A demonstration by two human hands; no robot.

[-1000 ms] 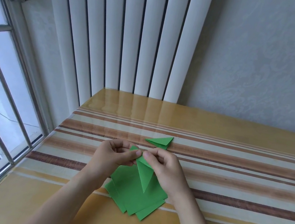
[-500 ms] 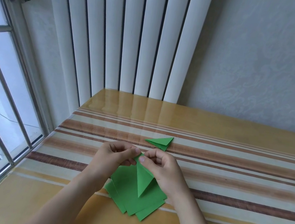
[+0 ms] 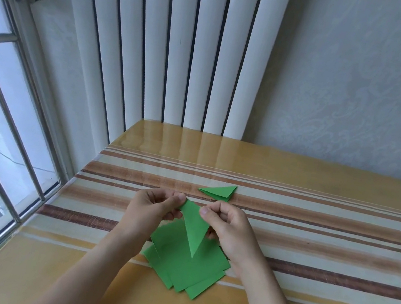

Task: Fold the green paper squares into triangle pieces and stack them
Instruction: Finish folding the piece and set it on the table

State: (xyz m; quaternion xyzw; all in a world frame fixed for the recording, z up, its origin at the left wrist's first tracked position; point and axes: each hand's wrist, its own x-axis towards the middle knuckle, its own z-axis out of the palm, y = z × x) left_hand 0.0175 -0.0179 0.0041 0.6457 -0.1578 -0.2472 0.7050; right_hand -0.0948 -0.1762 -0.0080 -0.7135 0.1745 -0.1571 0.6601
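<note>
Several flat green squares (image 3: 182,264) lie fanned in a loose pile on the striped table (image 3: 323,254), and this pile serves as the landmark for everything else. Directly above the pile, lifted clear of it, both hands hold one folded piece (image 3: 193,227): a narrow green triangle whose sharp tip points down toward the pile's middle. The left hand (image 3: 149,212) pinches the piece's upper left corner between thumb and curled fingers; the right hand (image 3: 229,226) pinches its upper right edge the same way, thumb on the near face. Neither hand touches the pile, as far as can be seen (the right palm does hide the pile's far right corner).

Beyond the pile and beyond the hands, a little to the right, one finished triangle (image 3: 219,191) lies flat on a brown stripe, well apart from the squares.

By my reading, the step in hand is the folding of the second piece: the held triangle looks creased but not yet laid down. The next move probably calls for firming the crease between the fingertips, then carrying the piece past the pile and setting it squarely on the finished triangle, edges matched, so the stack begins. After that a fresh square must be drawn off the pile's top without dragging the sheets beneath.
</note>
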